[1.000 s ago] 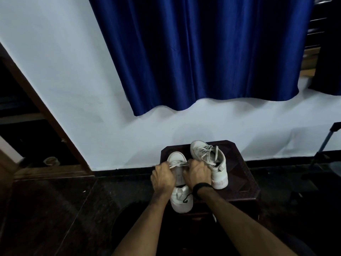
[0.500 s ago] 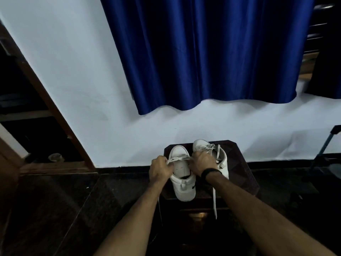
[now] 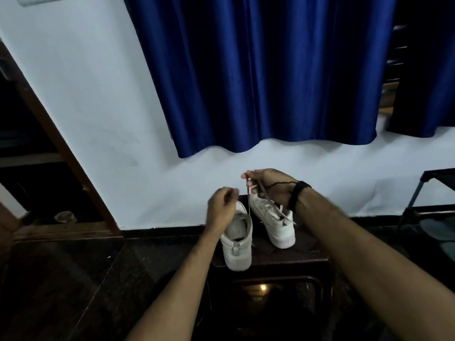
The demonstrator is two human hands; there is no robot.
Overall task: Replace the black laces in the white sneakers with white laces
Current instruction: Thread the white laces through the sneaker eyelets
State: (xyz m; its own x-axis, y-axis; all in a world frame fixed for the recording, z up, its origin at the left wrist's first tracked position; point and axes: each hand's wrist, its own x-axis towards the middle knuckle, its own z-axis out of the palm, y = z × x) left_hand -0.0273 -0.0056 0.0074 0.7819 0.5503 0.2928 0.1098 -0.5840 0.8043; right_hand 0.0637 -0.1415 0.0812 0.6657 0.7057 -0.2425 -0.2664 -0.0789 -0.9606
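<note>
Both hands are lifting since before: right hand (image 3: 270, 187) pinching a lace (image 3: 249, 203) over the sneaker (image 3: 237, 239); left hand (image 3: 221, 207), at 9 o'clock, seemingly gripping another end.

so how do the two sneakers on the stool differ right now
The left sneaker sits nearer the stool's front edge, its heel overhanging; the right sneaker sits further back. A lace rises from the left sneaker up to the right hand, while the right sneaker's laces lie loose across it, untouched. Both are white, heels toward the camera.
</note>
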